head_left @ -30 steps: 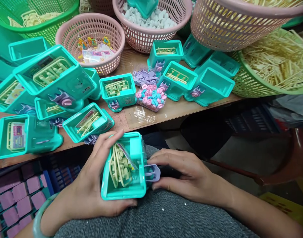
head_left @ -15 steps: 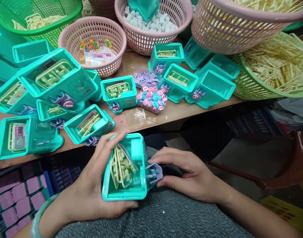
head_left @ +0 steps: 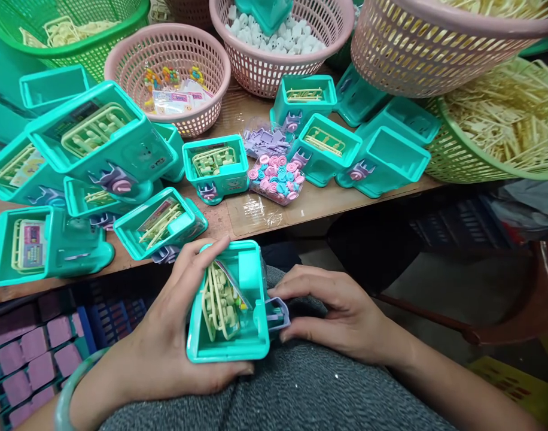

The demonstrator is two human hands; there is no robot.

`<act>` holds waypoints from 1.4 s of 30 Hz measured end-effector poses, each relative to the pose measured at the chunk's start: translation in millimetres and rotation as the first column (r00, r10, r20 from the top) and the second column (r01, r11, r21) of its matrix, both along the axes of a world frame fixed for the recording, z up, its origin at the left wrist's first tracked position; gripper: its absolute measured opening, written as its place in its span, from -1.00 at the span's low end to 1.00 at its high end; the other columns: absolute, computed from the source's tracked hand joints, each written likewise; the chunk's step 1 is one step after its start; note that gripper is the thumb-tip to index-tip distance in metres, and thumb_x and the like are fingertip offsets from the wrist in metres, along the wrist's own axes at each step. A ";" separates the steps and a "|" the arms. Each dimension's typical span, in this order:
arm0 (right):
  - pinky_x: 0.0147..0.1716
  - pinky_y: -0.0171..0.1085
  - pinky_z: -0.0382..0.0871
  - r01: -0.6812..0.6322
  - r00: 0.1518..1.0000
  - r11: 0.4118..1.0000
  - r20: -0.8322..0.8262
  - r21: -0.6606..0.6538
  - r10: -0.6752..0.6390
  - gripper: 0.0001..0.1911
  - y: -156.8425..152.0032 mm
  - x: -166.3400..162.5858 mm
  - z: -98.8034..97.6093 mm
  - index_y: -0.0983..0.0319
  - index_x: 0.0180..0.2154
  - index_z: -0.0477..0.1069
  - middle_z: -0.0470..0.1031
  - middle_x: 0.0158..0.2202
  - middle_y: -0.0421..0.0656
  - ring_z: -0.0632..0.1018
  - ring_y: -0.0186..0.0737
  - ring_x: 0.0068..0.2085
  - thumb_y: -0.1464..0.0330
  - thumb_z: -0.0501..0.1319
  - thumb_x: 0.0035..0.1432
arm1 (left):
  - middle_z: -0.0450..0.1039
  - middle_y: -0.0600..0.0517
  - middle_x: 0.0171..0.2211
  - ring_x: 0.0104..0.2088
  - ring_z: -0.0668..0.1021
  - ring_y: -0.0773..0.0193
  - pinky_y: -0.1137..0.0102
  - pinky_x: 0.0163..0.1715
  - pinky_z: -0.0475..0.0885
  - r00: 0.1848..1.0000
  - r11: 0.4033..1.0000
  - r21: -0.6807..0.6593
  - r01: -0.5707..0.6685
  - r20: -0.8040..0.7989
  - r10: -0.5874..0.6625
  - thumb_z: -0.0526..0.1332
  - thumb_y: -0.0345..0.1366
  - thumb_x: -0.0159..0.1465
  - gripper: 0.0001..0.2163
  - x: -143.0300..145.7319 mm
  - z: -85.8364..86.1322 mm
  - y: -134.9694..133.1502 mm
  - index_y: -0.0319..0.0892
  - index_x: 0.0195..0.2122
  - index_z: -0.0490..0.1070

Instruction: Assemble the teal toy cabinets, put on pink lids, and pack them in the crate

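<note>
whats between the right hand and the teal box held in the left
In the head view, a small lavender piece lies between the right hand and the teal box, at the box's side.

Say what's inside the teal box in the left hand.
The teal box holds cream plastic frames, a slanted card and, partly showing beside it, something yellow. Whatever lies beneath the frames or behind the card is covered.

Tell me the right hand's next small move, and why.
Probably press the purple piece toward the box. The right hand pinches the piece, which juts out at the box's side, and the left hand holds the box. A nearby box bears a similar piece on its side.
</note>
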State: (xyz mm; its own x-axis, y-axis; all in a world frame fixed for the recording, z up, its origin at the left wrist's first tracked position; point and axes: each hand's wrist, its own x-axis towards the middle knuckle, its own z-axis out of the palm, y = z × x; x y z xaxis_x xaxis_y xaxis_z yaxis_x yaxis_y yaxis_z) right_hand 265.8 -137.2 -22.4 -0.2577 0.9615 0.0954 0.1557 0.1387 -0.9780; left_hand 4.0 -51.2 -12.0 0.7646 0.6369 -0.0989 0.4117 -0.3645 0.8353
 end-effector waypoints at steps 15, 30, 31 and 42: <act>-0.28 -0.26 0.58 0.009 0.984 0.975 0.171 0.222 -0.048 -0.68 -2.7 -6.4 -3.1 0.36 0.07 0.41 0.61 -0.25 -0.04 0.61 -0.23 -0.23 0.44 0.32 0.30 | 0.07 -0.12 0.37 0.41 0.19 -0.25 -0.13 0.34 0.32 1.000 0.999 -0.030 0.013 0.029 -0.012 0.53 0.07 0.02 0.11 -2.6 -4.3 2.8 0.10 0.50 -0.08; -0.30 -0.25 0.59 0.014 0.955 0.955 0.279 0.297 -0.100 -0.70 -1.6 -9.1 -5.4 0.26 0.08 0.36 0.59 -0.22 -0.08 0.60 -0.23 -0.25 0.32 0.26 0.38 | 0.17 -0.14 0.37 0.36 0.29 -0.37 -0.30 0.36 0.18 0.993 0.971 -0.240 -0.008 0.115 0.037 0.49 0.20 0.00 0.04 -0.2 -21.8 12.9 0.11 0.46 0.08; -0.30 -0.27 0.59 0.013 0.965 0.961 0.246 0.277 -0.084 -0.70 -1.2 -8.5 -5.6 0.26 0.07 0.37 0.59 -0.23 -0.09 0.60 -0.25 -0.25 0.30 0.28 0.38 | 0.19 -0.16 0.37 0.35 0.31 -0.37 -0.28 0.34 0.24 0.992 0.956 -0.293 -0.008 0.121 0.046 0.48 0.21 0.00 0.03 0.3 -23.4 12.4 0.09 0.45 0.09; -0.35 -0.28 0.51 0.033 0.966 0.993 0.253 0.112 -0.061 -0.71 -11.4 -4.8 4.3 0.25 0.00 0.38 0.59 -0.26 -0.14 0.58 -0.27 -0.29 0.32 0.34 0.31 | 0.13 -0.11 0.39 0.40 0.22 -0.38 -0.24 0.37 0.21 0.990 0.974 -0.226 0.012 0.141 0.021 0.48 0.21 0.00 0.04 3.4 -20.7 11.4 0.14 0.46 0.07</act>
